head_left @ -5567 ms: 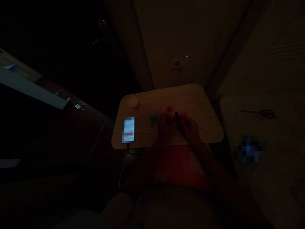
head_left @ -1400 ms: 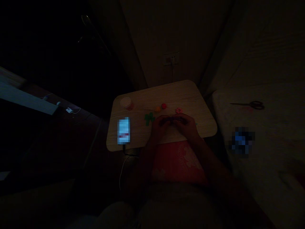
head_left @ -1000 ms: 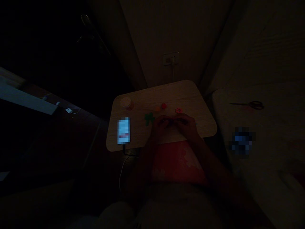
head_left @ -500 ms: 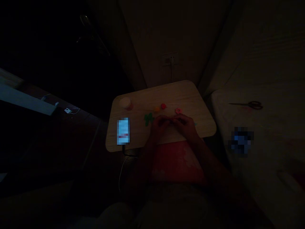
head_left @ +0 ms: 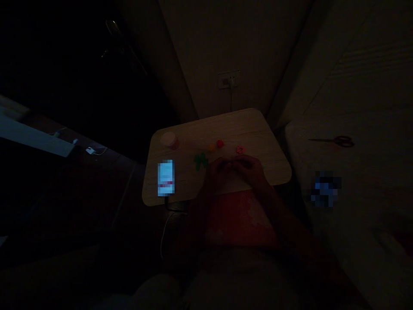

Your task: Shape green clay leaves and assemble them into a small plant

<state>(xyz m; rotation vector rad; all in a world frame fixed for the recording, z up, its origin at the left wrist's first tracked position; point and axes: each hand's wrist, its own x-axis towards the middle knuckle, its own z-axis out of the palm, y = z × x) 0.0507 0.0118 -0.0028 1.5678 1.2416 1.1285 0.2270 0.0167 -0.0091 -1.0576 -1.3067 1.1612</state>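
In dim light my left hand [head_left: 218, 169] and my right hand [head_left: 249, 168] meet over the near side of a small wooden table [head_left: 183, 185]. Both have curled fingers, with the fingertips pressed close together. Whatever lies between them is too dark to make out. Beside my left hand is a green piece with several lobes [head_left: 200, 161]. Just beyond the hands sit an orange lump [head_left: 211, 148], a red ball [head_left: 220, 143] and a pink ring-shaped piece [head_left: 240, 150]. A bit of something green shows at the right edge of my right hand.
A tub with a pale lid [head_left: 169, 140] stands at the table's back left. A lit phone [head_left: 166, 178] with a cable lies at the left. On the pale surface to the right are scissors [head_left: 342, 141] and a blurred blue item [head_left: 324, 189]. A wall socket [head_left: 229, 80] holds a plug.
The view has shifted very slightly. My hands stay together in nearly the same place, with only small finger movement; the pieces on the table have not moved.
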